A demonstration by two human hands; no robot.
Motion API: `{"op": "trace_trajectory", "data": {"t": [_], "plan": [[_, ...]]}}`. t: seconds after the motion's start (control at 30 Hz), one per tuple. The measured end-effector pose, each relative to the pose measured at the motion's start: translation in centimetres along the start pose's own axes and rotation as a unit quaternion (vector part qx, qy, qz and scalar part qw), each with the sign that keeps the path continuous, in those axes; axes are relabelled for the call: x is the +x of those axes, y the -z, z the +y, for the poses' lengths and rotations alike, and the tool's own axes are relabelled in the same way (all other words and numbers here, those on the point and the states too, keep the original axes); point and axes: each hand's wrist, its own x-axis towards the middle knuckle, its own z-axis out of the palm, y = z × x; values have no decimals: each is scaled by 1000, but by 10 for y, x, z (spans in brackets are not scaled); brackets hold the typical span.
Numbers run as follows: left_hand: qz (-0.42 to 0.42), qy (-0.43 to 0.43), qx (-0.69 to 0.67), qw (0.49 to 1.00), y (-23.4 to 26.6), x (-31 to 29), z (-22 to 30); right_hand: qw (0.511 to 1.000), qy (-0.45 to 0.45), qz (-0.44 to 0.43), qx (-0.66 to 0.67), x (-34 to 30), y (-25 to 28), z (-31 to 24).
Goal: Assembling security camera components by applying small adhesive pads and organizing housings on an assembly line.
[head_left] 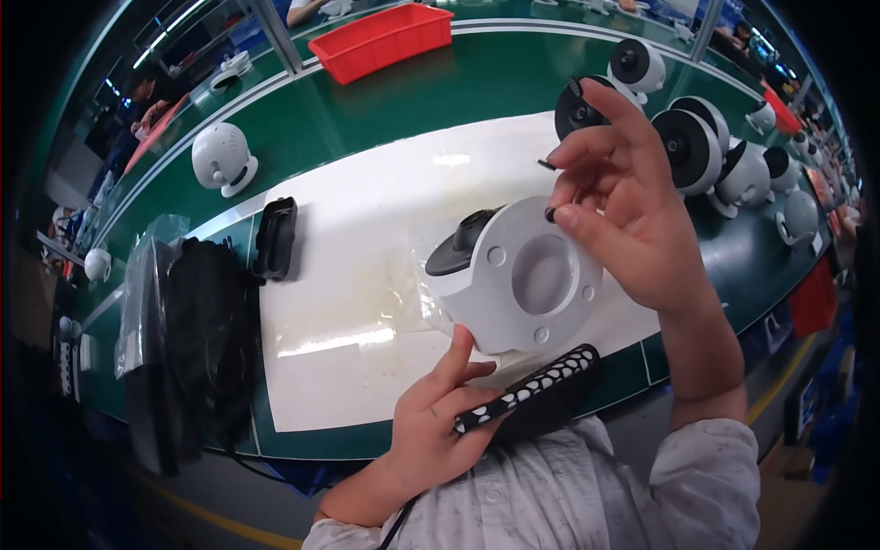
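A white camera-like housing (pixel 463 298) lies tilted on the white mat, its round base toward me. That base shows a large round hollow and several small round recesses; a dark grey part (pixel 472 234) sits at its far left. My left hand (pixel 440 426) touches the housing's lower edge with a raised fingertip. Its other fingers are closed on a black strip with rows of white spots (pixel 541 380). My right hand (pixel 632 202) is raised over the housing's right side, fingers curled and apart. Small black pads (pixel 547 165) are at its fingertips, one at the thumb.
A black tray-like part (pixel 275 238) lies on the mat's left edge, beside black bags (pixel 215 321) and clear plastic. One white camera unit (pixel 224 158) stands far left; several more (pixel 687 147) crowd the right. Behind them is a red bin (pixel 380 44). Other people work farther off.
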Motion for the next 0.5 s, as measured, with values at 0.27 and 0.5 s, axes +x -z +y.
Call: {"op": "trace_trajectory", "data": {"t": [0.27,0.5], "plan": [[-13,-8,16,1000,2,-1,-3,934,130,-95,-320,-6,-4,-31],[-10,-16,27,999,3,-3,-4,881,155,-65,-443,-14,-6,-34]]}}
